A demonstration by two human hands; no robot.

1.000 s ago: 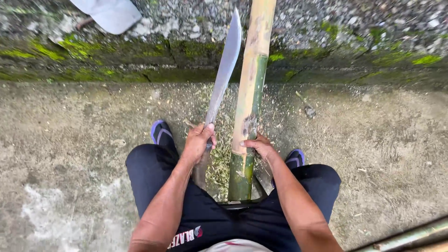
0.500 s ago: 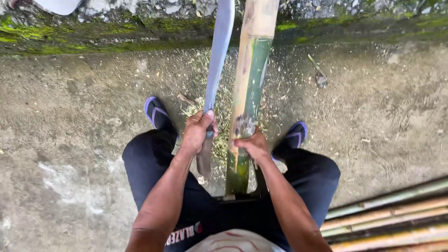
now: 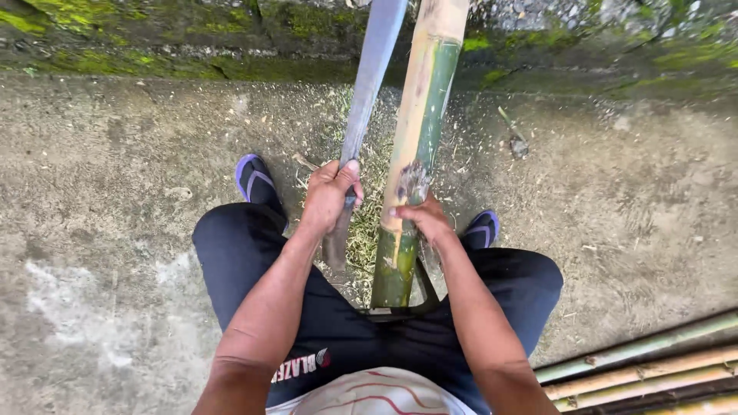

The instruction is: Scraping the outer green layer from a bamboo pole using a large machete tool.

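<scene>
Plainly the bamboo pole [image 3: 419,146] is the stiff, fairly heavy piece: it runs from between the person's knees toward the far mossy kerb [image 3: 192,58], its green skin partly stripped and probably slick. The right hand [image 3: 423,219] is wrapped around it at a dark node, a sound place to steady it. Just to its left, the left hand [image 3: 330,196] is closed on the handle of a long machete [image 3: 369,84]. More poles [image 3: 646,369] lie near right.

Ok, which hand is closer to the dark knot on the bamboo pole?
Right. The right hand grips the bamboo pole just below the dark knot; the left hand is off to its left, holding the machete.
</scene>
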